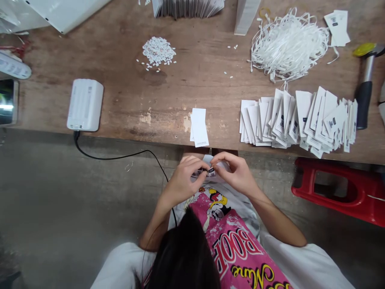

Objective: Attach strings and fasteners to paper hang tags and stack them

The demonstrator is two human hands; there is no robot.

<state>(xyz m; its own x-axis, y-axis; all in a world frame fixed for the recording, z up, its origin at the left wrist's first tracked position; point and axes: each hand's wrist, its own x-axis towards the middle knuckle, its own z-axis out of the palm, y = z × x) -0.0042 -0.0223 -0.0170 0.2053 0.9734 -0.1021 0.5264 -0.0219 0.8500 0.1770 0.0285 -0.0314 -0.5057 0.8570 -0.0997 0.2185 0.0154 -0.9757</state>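
Note:
Over my lap, just off the table's front edge, my left hand (190, 175) and my right hand (232, 170) meet at the fingertips. Both pinch a small piece with black and white print (211, 172); its exact shape is partly hidden by the fingers. Two overlapping white cards (200, 127) lie at the table edge in front of my hands. To their right stretches a long row of white tags (282, 118). Behind that row sits a tangled heap of white strings (290, 46). A small pile of tiny white pieces (158, 51) lies farther back.
On the wooden table (126, 80) are a white power bank (85, 105) with a black cable running to me, a phone (7, 102), a hammer (365, 92) and a card stack (189, 7). A red stool (339, 190) stands at the right.

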